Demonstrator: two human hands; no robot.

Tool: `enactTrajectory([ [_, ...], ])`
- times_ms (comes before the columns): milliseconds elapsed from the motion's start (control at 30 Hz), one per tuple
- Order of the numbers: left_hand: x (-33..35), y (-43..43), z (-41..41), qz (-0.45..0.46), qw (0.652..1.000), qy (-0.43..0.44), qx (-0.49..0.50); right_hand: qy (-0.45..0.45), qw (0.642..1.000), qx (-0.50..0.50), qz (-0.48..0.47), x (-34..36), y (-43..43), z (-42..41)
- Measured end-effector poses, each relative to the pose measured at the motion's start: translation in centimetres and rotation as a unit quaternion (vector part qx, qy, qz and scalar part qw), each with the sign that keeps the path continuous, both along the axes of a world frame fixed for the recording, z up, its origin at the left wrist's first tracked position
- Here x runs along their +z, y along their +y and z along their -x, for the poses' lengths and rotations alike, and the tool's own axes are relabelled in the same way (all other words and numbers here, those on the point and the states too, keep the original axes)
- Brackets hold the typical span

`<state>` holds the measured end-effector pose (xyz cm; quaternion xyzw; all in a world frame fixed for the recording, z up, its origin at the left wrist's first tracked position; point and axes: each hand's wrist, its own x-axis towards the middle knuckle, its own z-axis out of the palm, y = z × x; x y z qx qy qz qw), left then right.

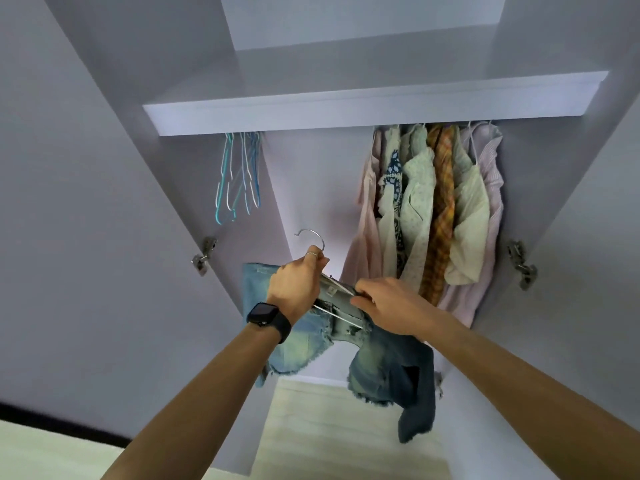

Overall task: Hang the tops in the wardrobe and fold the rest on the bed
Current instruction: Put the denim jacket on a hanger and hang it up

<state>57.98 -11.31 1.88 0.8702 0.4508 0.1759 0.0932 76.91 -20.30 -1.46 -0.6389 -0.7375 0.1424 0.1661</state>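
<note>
Left hand point(298, 282): we see its grip closed round the neck of the hanger point(310, 230), just below the metal hook; a ring point(312, 253) sits on one finger and a dark watch point(268, 315) on the wrist
Right hand point(391, 306): its grip is curled, pinching the upper edge of the denim garment point(381, 368) at the hanger's right side
Denim garment: draped over the hanger and held in the air in front of the open wardrobe point(311, 188), below the shelf point(346, 109) and touching no part of it; we see pale blue cloth hanging left of the wrists and darker, frayed cloth hanging to the right
Hung tops point(433, 202): packed together under the right end of the shelf, with pink, white, floral and orange plaid among them
Empty hangers point(239, 174): a bunch of blue and white wire ones under the left end of the shelf, well apart from the tops
Hinges point(204, 254): metal, on both open doors
Floor point(329, 427): pale, seen between the forearms
</note>
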Motion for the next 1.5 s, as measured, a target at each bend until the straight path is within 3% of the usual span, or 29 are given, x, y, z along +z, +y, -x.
enactTrajectory([
  [167, 0.3, 4.6, 2.0, 0.014, 1.000, 0.013, -0.006, 0.021, 0.996, -0.087, -0.018, -0.4, 2.0, 3.2],
  [400, 1.8, 13.1, 6.8, -0.023, 0.998, 0.054, 0.012, 0.013, 0.978, -0.202, 0.040, 0.3, 8.3, 8.7],
  [533, 4.8, 16.9, 7.4, -0.141, 0.990, 0.009, -0.016, 0.026, 0.964, -0.258, 0.067, 1.9, 12.7, 10.0],
  [700, 10.1, 21.1, 5.8, -0.313, 0.948, -0.036, -0.051, 0.072, 0.944, -0.312, 0.084, 4.3, 17.4, 9.6],
  [867, 10.6, 24.8, 3.0, -0.373, 0.926, -0.050, -0.036, 0.102, 0.930, -0.349, 0.052, 6.0, 22.1, 7.6],
  [1167, 8.1, 28.1, 1.0, -0.474, 0.867, -0.151, -0.025, 0.106, 0.914, -0.390, -0.027, 1.9, 28.0, 3.3],
  [1500, 7.5, 28.8, 0.3, -0.509, 0.844, -0.170, 0.008, -0.036, 0.877, -0.453, -0.154, 5.1, 29.8, -1.8],
])
